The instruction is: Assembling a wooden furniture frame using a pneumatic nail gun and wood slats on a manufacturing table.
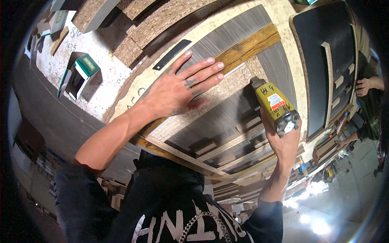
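My left hand [180,87] lies palm down with its fingers stretched out, across a brown stained wood strip [247,47] and the particleboard strip [231,85] beside it. Both strips run along a grey wood-grain panel [231,34]. My right hand [279,135] is closed around a yellow nail gun [275,99]. Its nose points at the particleboard strip's far end; whether it touches is hard to tell. A flat black bar [173,54] with small holes lies just beyond my left fingers. Thin particleboard cleats [233,148] frame the panel's near part.
Particleboard boards [166,22] are stacked at the far left. An open green and white box [83,73] stands on the white surface. To the right lies a dark panel [320,52] with wooden cleats; another person's hand [364,86] is beside it.
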Demonstrator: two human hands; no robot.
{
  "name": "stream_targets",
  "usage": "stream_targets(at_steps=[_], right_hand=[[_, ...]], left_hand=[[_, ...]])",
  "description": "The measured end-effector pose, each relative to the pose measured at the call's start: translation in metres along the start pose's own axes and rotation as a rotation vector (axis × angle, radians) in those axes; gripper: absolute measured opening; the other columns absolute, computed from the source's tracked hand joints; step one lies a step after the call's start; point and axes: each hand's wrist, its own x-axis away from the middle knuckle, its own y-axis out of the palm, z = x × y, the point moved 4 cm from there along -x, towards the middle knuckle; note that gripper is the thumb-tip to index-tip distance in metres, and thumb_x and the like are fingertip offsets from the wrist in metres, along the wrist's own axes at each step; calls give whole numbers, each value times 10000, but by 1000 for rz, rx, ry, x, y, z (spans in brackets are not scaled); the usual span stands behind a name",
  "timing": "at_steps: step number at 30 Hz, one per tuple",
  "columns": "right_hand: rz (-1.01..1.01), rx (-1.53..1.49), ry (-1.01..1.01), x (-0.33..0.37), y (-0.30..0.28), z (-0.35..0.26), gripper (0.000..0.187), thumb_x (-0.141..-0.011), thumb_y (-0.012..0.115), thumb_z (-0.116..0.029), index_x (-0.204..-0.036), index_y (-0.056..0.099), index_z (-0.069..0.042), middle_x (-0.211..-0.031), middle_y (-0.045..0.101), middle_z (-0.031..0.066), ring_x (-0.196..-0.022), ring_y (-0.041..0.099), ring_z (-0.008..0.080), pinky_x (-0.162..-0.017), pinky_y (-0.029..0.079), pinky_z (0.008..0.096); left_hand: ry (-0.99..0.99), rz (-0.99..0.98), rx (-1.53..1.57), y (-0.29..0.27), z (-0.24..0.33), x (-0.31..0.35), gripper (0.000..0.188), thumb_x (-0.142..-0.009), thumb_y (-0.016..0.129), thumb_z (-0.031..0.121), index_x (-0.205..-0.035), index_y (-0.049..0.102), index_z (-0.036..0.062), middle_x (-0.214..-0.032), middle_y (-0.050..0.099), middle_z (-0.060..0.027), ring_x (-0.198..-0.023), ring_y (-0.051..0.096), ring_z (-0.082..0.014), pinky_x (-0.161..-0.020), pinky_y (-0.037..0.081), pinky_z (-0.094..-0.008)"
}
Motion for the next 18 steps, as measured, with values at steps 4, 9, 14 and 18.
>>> stream_targets(at_steps=[4,9,14,18], right_hand=[[11,31,-38,2,-4,-2,329,-839,777,-230,-1077,725,-10,-976,740,122,-889,711,215,-783,539,328],[2,74,-8,1,3,11,399,-835,791,-260,-1133,707,-8,-996,737,126,-901,712,209,-807,545,333],[-23,9,149,1,3,21,491,-762,807,-275,-1125,677,30,-1054,634,176,-944,654,268,-860,520,382],[-7,27,171,5,3,16,473,-774,799,-284,-1131,683,4,-1068,628,187,-972,642,285,-873,510,392]], left_hand=[[20,45,64,3,0,4,829,-888,667,499,-1553,215,296,-1635,161,75,-1502,149,-111,-1257,112,-468],[23,48,74,-2,-1,3,832,-882,683,480,-1550,226,287,-1627,180,69,-1494,176,-115,-1258,122,-461],[6,7,61,-1,-2,2,792,-912,633,511,-1550,222,283,-1628,176,69,-1497,163,-109,-1262,99,-451],[-3,-40,62,0,0,0,761,-938,581,532,-1554,205,290,-1632,164,76,-1503,136,-103,-1264,82,-443]])
